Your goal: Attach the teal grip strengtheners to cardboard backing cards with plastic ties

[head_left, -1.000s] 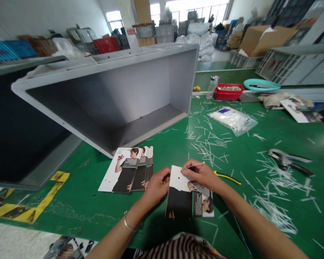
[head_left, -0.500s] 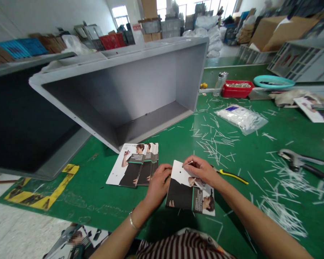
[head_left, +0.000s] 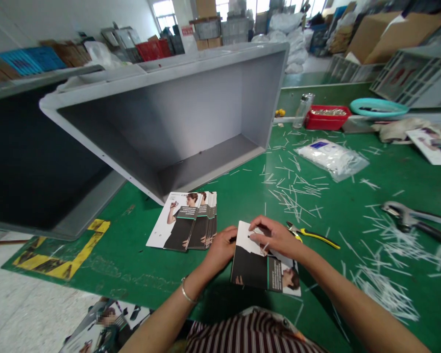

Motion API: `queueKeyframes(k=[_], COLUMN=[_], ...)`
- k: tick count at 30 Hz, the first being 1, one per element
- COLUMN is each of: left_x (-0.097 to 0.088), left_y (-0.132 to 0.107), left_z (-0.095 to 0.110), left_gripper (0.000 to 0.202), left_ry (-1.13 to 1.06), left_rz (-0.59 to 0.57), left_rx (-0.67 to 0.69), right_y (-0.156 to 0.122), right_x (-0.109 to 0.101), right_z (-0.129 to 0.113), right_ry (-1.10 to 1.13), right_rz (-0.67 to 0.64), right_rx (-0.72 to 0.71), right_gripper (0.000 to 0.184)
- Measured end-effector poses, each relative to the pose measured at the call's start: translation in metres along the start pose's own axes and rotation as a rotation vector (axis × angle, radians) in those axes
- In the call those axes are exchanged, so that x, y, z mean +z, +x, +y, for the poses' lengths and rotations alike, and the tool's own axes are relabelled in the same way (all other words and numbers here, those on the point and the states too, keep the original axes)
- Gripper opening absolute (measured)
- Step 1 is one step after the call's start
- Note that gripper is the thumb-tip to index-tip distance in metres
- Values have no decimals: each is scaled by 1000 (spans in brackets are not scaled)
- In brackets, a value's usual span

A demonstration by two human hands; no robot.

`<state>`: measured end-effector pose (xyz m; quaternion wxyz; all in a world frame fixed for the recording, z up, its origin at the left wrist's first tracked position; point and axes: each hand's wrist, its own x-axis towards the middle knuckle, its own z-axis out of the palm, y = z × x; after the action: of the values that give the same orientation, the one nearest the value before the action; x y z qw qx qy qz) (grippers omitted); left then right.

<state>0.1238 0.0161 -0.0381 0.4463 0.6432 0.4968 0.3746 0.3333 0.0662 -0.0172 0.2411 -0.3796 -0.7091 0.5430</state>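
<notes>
A printed card packet (head_left: 252, 267), white and dark grey with a person's picture, is tilted just above the green table in front of me. My left hand (head_left: 218, 252) grips its left edge, with some fingertips hidden behind it. My right hand (head_left: 275, 238) is over the upper part, fingers bent and thumb near a small dark hole. A thin pale strip shows below the thumb; whether the fingers pinch it is unclear. Left of my hands lies a fanned stack of similar cards (head_left: 178, 223). Yellow-handled cutting pliers (head_left: 319, 238) rest just beyond my right wrist.
A large grey bin (head_left: 161, 68) lies on its side behind the stack. Thin white strips (head_left: 385, 294) litter the right of the table (head_left: 147, 269). A plastic bag (head_left: 330, 157), grey-and-black hand tool (head_left: 413, 220), red tray (head_left: 327, 117) and turquoise basin (head_left: 380, 107) sit there too.
My right thumb and forefinger have moved apart and shifted slightly down around the hole. The left hand keeps its hold on the card packet. The view has shifted a little.
</notes>
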Motion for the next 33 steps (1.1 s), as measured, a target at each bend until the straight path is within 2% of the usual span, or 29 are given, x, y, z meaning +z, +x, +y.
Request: queueKeyframes(k=[7, 12, 15, 17, 22, 28, 33], left_x=[-1, -1, -1, -3, -11, -3, 9], left_y=[-1, -4, -5, -6, -7, 8, 13], left_z=[-5, 1, 4, 8, 12, 9, 14], left_gripper=[18, 21, 48, 56, 45, 38, 36], left_ry=[-79, -151, -390, -490, -540, -459, -469], left_rz=[-17, 16, 66, 113, 162, 140, 188], left_rx=[-11, -76, -173, -237, -359, -324, -301], right_y=[0, 0, 0, 0, 0, 3, 3], right_x=[1, 1, 5, 8, 17, 22, 22], right_z=[8, 9, 6, 3, -5, -3, 0], right_ry=[41, -47, -124, -202, -398, -416, -427], right_rz=[-14, 3, 35, 77, 134, 163, 195], right_rx=[8, -65, -158, -225, -320, -299, -329], right_gripper=[18, 20, 19, 12, 1, 12, 4])
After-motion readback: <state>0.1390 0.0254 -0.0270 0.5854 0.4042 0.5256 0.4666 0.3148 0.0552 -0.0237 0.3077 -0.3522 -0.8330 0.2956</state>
